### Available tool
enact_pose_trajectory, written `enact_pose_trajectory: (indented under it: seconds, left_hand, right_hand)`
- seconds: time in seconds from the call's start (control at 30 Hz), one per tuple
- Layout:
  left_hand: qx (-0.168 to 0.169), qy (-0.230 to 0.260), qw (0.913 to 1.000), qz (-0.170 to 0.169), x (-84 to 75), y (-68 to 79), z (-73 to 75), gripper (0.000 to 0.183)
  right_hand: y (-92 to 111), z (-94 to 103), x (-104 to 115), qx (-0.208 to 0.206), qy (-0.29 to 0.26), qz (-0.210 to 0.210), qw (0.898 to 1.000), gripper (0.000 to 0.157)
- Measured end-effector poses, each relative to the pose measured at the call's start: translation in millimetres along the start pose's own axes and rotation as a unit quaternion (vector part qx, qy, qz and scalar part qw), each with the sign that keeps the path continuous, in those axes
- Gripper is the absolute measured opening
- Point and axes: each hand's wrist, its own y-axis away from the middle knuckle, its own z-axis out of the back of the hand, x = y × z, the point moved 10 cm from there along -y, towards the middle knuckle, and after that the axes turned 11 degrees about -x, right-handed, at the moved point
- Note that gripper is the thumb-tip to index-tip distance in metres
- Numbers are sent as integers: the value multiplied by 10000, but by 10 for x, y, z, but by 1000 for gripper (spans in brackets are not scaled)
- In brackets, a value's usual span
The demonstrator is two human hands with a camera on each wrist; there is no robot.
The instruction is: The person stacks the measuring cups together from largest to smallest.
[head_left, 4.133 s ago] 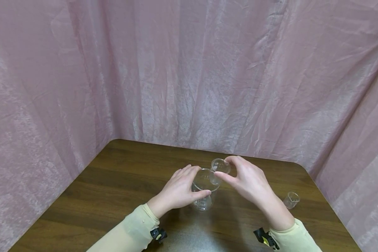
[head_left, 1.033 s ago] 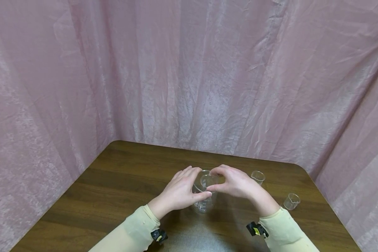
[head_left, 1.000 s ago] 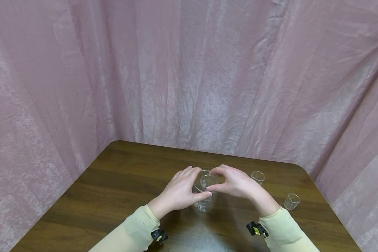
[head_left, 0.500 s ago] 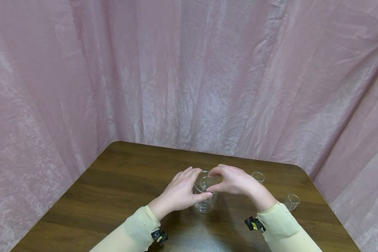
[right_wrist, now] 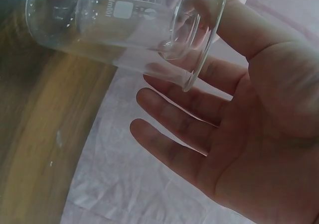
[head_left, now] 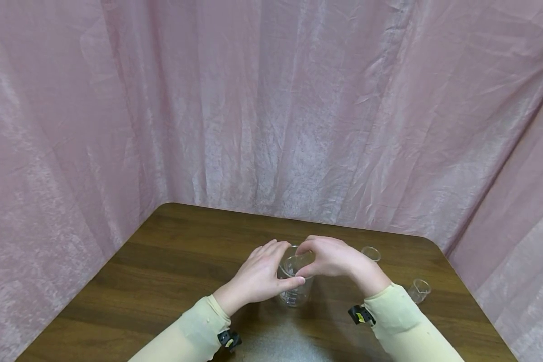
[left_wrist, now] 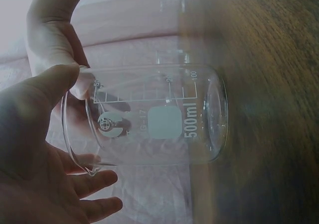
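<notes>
Glass 500ml beaker: rim grasped by left grip
Nested smaller beaker: rim pinched by right grip

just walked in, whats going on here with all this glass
A person is nesting glass beakers. Their left hand steadies the large beaker around its rim as it stands upright on the wooden table. Their right hand holds a smaller beaker near its rim, within the large one's mouth, so it has not yet been let go. Two more small beakers stand to the right: one partly hidden behind the right arm, the other nearer the person.
</notes>
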Motion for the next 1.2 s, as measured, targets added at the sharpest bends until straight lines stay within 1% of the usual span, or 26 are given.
enact_pose_trajectory:
  seconds: [0.2,0.47,0.7,0.83,1.2]
  left_hand:
    - [44,0,10000,30,23,13,-24,89]
    - [116,-62,9999,69,24,18,-51,89]
    - [149,-81,9998,100,32,17,-61,90]
    - [139,-92,9998,63,18,22,-64,89]
    - [103,-32,9999,35,-1,21,-55,90]
  right_hand:
    - [-31,-69,34,191,95,54,9998,48]
    - [-39,-140,58,455,28,129,9989,40]
    - [-53,-174,84,589,58,215,9980,38]
    - [-56,-199,85,679,87,262,9973,36]
    - [-64,-251,79,825,69,198,9964,33]
